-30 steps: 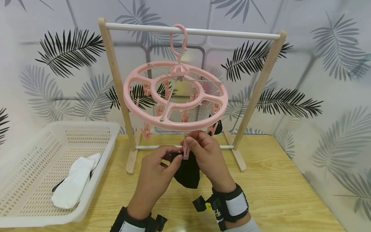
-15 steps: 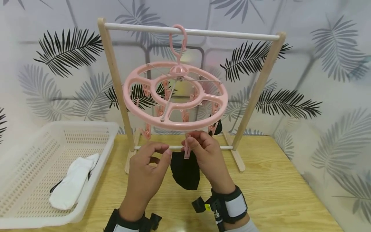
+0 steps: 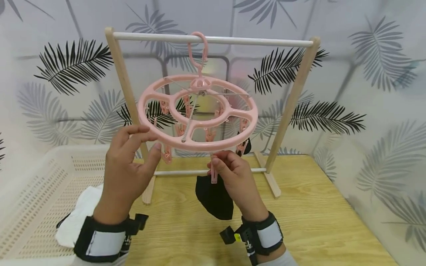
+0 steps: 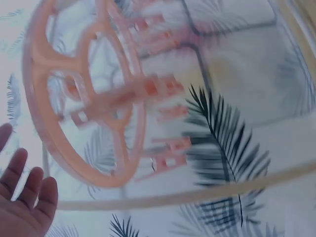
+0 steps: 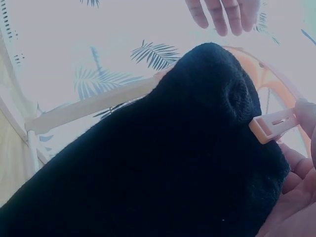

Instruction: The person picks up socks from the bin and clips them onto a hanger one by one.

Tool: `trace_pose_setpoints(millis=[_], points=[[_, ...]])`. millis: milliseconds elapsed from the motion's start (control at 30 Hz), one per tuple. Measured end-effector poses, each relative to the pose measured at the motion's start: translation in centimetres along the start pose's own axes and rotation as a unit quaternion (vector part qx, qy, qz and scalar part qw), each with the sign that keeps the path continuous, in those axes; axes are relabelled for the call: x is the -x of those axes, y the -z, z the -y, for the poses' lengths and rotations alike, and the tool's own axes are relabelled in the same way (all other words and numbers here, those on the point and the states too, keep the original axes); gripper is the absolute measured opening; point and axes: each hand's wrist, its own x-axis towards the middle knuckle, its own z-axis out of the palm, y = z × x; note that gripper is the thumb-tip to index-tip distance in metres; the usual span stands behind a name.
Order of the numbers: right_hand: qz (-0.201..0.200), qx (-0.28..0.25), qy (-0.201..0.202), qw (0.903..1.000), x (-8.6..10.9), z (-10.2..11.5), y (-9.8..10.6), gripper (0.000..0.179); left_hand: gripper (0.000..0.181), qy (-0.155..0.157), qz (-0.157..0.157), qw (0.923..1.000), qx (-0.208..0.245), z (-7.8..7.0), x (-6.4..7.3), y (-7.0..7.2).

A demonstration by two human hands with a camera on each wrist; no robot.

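A round pink clip hanger [image 3: 213, 146] hangs in the middle of the head view. Below its front rim my right hand [image 3: 237, 181] pinches a pink clothespin [image 3: 214, 175] between thumb and fingers. A black sock [image 3: 214, 199] hangs from that clip. In the right wrist view the clip [image 5: 274, 126] bites the edge of the dark knit sock [image 5: 148, 163]. My left hand [image 3: 129, 170] is raised by the hanger's left front rim with fingers spread and nothing held; whether it touches the rim I cannot tell. Its fingers [image 4: 32, 185] look apart from the ring in the left wrist view.
A wooden rack with a white top bar [image 3: 253, 41] bears the hanger. Several more pink clips dangle under it, and another black piece [image 3: 247, 146] hangs at the right. White socks [image 3: 81, 218] lie in a white basket [image 3: 66, 151] at left, partly behind my left arm.
My left hand has let go of the black sock and moved left and up to the hanger's rim. The right hand stays on the clothespin, and the sock hangs from it.
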Motion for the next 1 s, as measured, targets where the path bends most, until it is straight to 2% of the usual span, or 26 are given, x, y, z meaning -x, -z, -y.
trace_pose_setpoints(millis=[133,267,400,500,567,767,1000], points=[[-0.006,-0.001,0.009,0.9999,0.0,-0.2,0.0,0.026,0.021,-0.050,0.046,0.9977,-0.004,2.0,-1.8,0.5],[-0.009,0.004,0.009,0.9999,0.0,0.0,0.0,0.025,0.031,-0.093,0.107,0.9899,-0.001,3.5,-3.1,0.5],[-0.014,0.008,0.006,0.9998,-0.1,0.0,0.1,0.026,0.035,-0.081,0.181,0.9798,-0.023,4.5,-3.5,0.7],[-0.018,0.007,0.003,0.9998,-0.1,-0.4,0.2,0.027,0.032,-0.057,0.212,0.9752,-0.032,4.8,-3.4,0.9],[-0.021,0.009,0.003,0.9997,-0.1,-0.3,0.3,0.028,0.027,-0.056,0.210,0.9760,-0.022,4.9,-3.3,0.9],[-0.035,0.001,0.005,0.9994,-0.2,-0.1,0.5,0.029,0.019,-0.082,0.191,0.9781,0.017,4.7,-3.4,1.0],[-0.054,-0.024,-0.008,0.9983,-0.1,0.3,0.7,0.036,0.020,-0.081,0.181,0.9799,0.022,4.0,-3.4,1.3]])
